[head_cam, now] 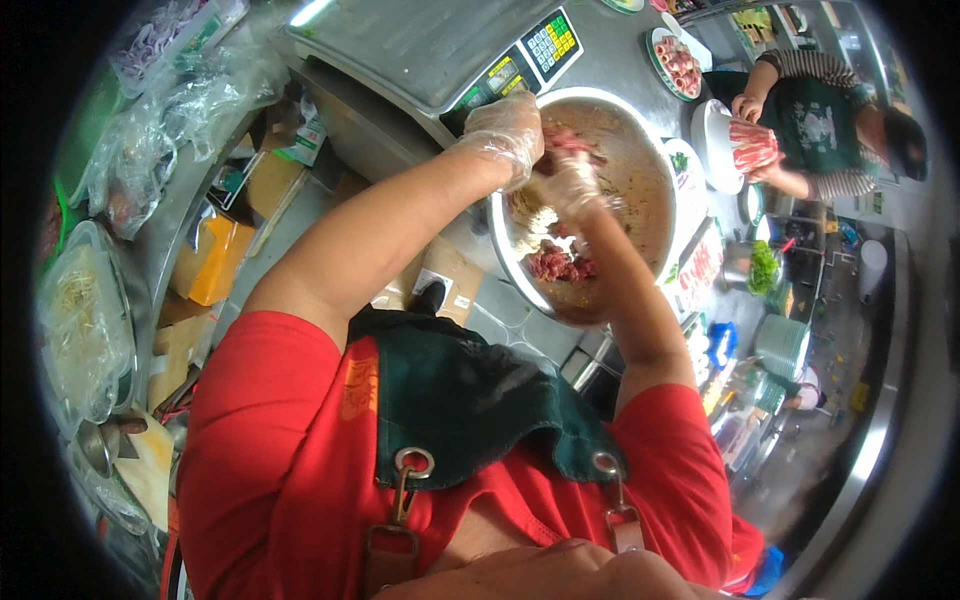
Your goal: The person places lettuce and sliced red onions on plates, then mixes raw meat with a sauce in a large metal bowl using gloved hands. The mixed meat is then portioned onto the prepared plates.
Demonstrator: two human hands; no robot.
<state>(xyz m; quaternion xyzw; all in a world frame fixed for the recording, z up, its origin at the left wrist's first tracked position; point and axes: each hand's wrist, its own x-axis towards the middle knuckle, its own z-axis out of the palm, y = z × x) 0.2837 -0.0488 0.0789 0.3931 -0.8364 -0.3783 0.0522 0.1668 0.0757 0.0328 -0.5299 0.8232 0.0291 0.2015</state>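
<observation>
A large round metal bowl stands before me, its inner wall smeared with brown residue. My left hand, in a clear plastic glove, is closed over the bowl's rim on the side by the scale. Inside the bowl is my right hand, also gloved and blurred, so its fingers cannot be made out. Red raw meat pieces lie at the bowl's near side, beside a pale, glossy patch. More reddish meat shows beyond my right hand, partly hidden by it.
A digital scale adjoins the bowl. Plates with rolled meat slices and red meat stand rightward. A co-worker handles meat slices over a white plate. Plastic bags and a sprout container lie left.
</observation>
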